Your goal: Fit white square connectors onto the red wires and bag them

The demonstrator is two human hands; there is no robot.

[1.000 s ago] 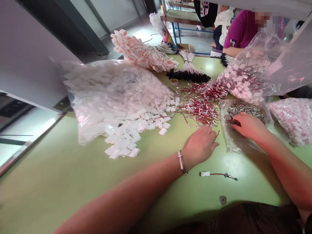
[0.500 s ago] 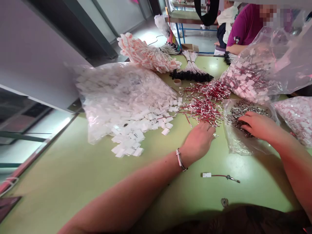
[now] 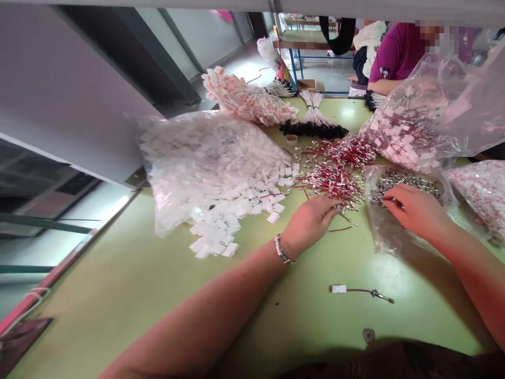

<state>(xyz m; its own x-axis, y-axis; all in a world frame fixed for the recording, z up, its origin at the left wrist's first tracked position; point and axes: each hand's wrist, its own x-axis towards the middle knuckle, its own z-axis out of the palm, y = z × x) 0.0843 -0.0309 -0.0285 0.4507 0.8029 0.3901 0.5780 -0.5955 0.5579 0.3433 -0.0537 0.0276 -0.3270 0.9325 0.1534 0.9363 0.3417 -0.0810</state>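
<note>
My left hand, with a bracelet at its wrist, is at the near edge of a pile of short red wires with metal ends. Its fingers are curled together, and what they hold is hidden. A single red wire lies just right of it on the table. Over an open clear bag of small metal parts is my right hand, thumb and forefinger pinched; I cannot make out what is between them. Closer to me lies a red wire with a white connector at one end and a metal piece at the other.
At left, a large clear bag spills white plastic connectors. Bundled white wires with black ends, orange-white bundles and a tape roll sit behind. Bags of parts stand at right. Another person sits beyond.
My left hand has drawn slightly back and left from the red pile, and a single red wire now shows beside it. My right hand stays over the metal parts, its fingers closer together.
</note>
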